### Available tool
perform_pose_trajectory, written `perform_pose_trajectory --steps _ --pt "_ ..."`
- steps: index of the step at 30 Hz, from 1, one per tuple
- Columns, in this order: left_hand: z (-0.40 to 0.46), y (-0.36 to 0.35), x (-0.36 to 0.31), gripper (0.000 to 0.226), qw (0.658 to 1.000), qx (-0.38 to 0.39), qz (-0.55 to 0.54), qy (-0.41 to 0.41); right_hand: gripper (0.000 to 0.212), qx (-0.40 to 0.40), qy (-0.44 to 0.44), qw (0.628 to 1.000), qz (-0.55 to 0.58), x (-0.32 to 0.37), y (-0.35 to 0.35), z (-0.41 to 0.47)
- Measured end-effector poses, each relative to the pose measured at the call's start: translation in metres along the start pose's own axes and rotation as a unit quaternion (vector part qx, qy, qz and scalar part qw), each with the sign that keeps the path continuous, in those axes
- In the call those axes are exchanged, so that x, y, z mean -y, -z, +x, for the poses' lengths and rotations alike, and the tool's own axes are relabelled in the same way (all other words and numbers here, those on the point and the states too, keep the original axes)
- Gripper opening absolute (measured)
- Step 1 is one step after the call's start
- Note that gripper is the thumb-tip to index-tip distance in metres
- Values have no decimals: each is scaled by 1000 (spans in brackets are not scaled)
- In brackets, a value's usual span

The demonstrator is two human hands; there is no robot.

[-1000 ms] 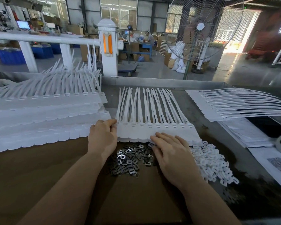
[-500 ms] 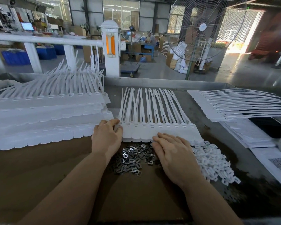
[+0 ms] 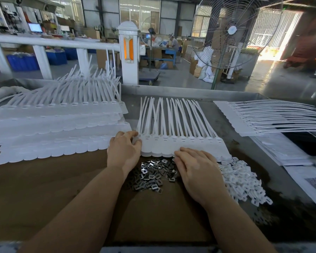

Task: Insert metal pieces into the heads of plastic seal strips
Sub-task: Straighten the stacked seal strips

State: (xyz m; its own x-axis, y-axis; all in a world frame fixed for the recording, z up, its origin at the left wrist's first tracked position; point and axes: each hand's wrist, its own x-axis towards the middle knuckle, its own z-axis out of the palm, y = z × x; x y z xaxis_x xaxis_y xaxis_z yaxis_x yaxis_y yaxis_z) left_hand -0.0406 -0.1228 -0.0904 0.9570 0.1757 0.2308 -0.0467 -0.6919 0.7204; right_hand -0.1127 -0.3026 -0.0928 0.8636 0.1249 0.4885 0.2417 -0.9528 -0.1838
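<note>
Two hands barely shifted over last second. Left hand point(image 3: 124, 150) kept fingertips pinched on left end of seal strip sheet point(image 3: 182, 143), steadying it. Right hand point(image 3: 197, 166) stayed flat, fingers relaxed, on sheet's near edge. Metal pieces point(image 3: 151, 173) lay heaped between wrists; white plastic caps point(image 3: 243, 181) right of right hand. Insertion not begun.

The row of joined white plastic seal strips point(image 3: 181, 141) looks matt and smooth, as do the stacked white plastic strip sheets point(image 3: 58, 128) to its left. The small grey metal pieces point(image 3: 153, 176) in a heap glint, bright and glossy. The heap of little white plastic caps point(image 3: 243, 181) looks matt. The flat brown cardboard sheet point(image 3: 44, 189) looks dull, the grey metal table edge point(image 3: 171, 88) faintly shiny.
</note>
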Motion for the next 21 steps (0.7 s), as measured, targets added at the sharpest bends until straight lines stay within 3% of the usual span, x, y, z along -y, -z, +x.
perform_pose_trajectory --steps 11,21 --pt "0 0 2 34 1000 -1 -5 3 23 -61 18 998 -21 4 -3 0" --pt "1 -1 2 32 1000 -4 0 4 16 -64 24 997 -27 1 -7 1"
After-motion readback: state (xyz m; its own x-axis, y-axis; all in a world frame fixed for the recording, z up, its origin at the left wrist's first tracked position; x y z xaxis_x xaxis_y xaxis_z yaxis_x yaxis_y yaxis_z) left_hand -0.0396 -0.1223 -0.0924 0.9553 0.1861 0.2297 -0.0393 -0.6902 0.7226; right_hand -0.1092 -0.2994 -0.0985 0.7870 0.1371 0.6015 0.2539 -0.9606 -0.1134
